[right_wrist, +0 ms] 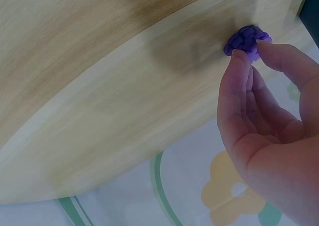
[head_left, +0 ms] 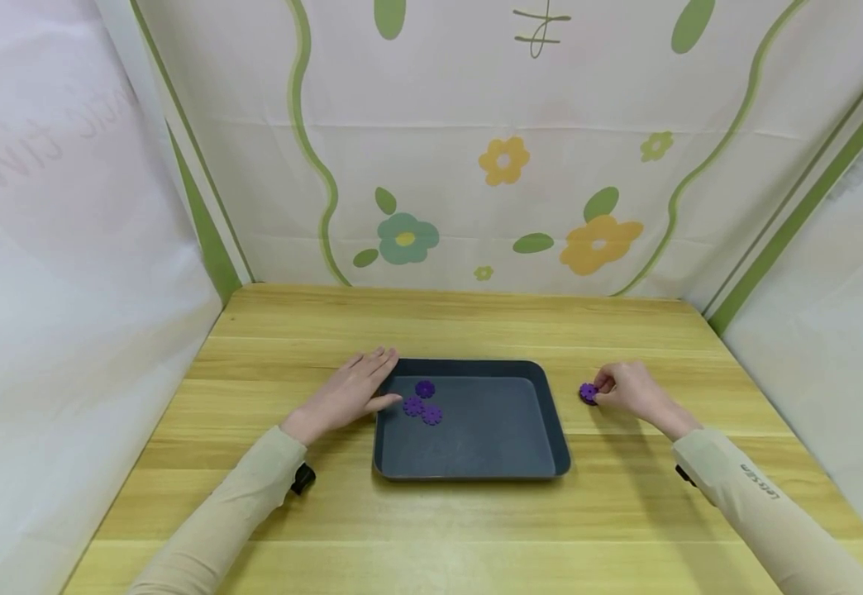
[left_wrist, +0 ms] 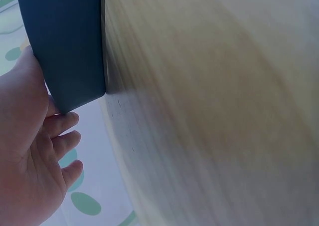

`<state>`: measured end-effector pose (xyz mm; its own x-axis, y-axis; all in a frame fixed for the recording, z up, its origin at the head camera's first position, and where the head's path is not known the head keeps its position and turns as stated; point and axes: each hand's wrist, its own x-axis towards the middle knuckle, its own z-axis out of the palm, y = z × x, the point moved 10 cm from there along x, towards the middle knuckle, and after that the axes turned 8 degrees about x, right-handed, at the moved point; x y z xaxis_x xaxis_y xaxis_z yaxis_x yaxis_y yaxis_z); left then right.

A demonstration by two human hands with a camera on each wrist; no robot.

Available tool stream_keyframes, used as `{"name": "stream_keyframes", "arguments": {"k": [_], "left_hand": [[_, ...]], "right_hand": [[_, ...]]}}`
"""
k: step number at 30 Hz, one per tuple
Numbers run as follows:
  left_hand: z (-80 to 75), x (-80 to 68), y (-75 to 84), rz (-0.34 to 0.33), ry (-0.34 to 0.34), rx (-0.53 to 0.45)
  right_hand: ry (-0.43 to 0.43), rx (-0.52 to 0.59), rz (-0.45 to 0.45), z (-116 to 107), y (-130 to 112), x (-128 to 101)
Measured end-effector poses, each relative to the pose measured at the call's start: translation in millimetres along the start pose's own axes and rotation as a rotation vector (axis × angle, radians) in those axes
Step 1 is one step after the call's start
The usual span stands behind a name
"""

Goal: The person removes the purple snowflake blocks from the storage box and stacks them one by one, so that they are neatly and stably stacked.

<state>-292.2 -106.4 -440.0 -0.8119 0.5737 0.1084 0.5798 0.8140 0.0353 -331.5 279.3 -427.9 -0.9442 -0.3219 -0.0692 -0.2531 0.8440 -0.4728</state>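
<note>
A purple flower-shaped piece [head_left: 588, 392] lies on the wooden table [head_left: 476, 512], just right of the dark tray [head_left: 476, 463] and apart from its rim. The right hand [head_left: 628, 388] pinches this piece between thumb and curled fingertips [right_wrist: 239, 61], seen closely in the right wrist view. Inside the tray, near its left wall, three more purple pieces [head_left: 423, 402] sit clustered together. The left hand [head_left: 350, 394] rests against the tray's left rim, fingers straight and held close together, thumb touching the edge. A flowered cloth backdrop [head_left: 506, 157] stands behind the tray.
</note>
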Motion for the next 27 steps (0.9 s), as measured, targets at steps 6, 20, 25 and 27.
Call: {"name": "stream_keyframes", "arguments": {"k": [6, 20, 25, 27], "left_hand": [[0.2, 0.0, 0.1, 0.002, 0.001, 0.009], [-1.2, -0.5, 0.8, 0.007, 0.013, 0.013], [-0.8, -0.3, 0.2, 0.002, 0.005, 0.013], [-0.2, -0.2, 0.1, 0.0, -0.001, 0.009]], "right_hand": [[0.005, -0.013, -0.009, 0.9, -0.1, -0.4], [-0.003, -0.006, -0.008, 0.5, 2.4, -1.9], [-0.005, -0.007, -0.012, 0.2, 2.8, -2.2], [-0.006, -0.008, -0.015, 0.4, 2.5, -2.3]]}}
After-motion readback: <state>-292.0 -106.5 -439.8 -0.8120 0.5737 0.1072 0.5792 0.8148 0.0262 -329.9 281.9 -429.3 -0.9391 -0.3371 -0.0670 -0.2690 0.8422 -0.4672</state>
